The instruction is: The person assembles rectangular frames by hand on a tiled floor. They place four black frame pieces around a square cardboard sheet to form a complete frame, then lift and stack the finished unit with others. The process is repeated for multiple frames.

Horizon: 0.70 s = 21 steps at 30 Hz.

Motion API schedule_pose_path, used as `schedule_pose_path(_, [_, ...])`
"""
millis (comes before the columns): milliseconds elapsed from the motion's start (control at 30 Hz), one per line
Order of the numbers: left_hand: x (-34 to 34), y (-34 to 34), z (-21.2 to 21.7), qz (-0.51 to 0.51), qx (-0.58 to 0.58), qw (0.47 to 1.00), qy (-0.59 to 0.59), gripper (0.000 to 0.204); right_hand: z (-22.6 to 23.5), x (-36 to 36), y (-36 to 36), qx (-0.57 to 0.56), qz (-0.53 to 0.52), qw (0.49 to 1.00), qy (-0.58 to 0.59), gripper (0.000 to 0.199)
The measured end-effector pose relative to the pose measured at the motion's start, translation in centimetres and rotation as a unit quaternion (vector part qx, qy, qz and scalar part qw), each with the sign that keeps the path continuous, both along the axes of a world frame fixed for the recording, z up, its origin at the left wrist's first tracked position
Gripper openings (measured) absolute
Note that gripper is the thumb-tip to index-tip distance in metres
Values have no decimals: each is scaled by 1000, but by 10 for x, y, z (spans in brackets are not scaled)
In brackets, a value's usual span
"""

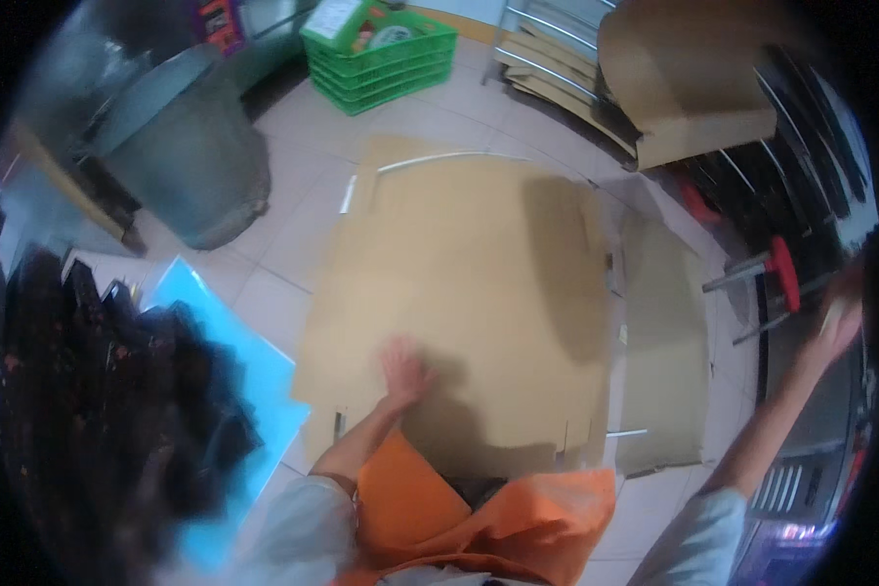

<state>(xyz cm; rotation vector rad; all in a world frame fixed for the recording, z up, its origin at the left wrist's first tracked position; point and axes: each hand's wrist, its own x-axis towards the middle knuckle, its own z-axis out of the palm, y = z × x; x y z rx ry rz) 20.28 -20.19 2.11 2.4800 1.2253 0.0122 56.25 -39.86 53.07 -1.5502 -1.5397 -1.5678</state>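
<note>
A large sheet of brown cardboard (449, 293) lies flat on the tiled floor in front of me. Near its lower left part my left hand (405, 371) rests on it, fingers stretched out, holding nothing. Far out to the right, my right hand (838, 322) reaches beside dark metal equipment. Its fingers are blurred and dim at the rim of the picture, so any grip there is hidden. Close to that hand is a red-and-grey clamp-like piece (779, 275). An orange apron (488, 518) covers my lap.
A narrower cardboard strip (662, 342) lies to the right. Stacked dark pieces (117, 410) stand on a bright blue sheet (273, 391) at left. Farther off are a grey bin (186, 156), a green crate (386, 73) and a bent cardboard piece (693, 78) by a metal rack.
</note>
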Motion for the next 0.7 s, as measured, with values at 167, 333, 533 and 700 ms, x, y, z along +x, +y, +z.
schedule_pose_path(167, [33, 15, 64, 62, -501, 689, -520, 65, -144, -4, -134, 207, 139, 604, 757, 43])
schedule_pose_path(333, [19, 48, 157, 107, -660, 319, -672, 74, -231, -69, -143, 162, 46, 388, 906, 48])
schedule_pose_path(533, [-19, 40, 198, 404, -397, 376, -734, 69, -273, -71, -129, 7, -111, 413, 904, 42])
schedule_pose_path(700, [-75, 40, 101, 307, -502, 509, -628, 58, -317, -46, -123, -126, -123, 410, 895, 37])
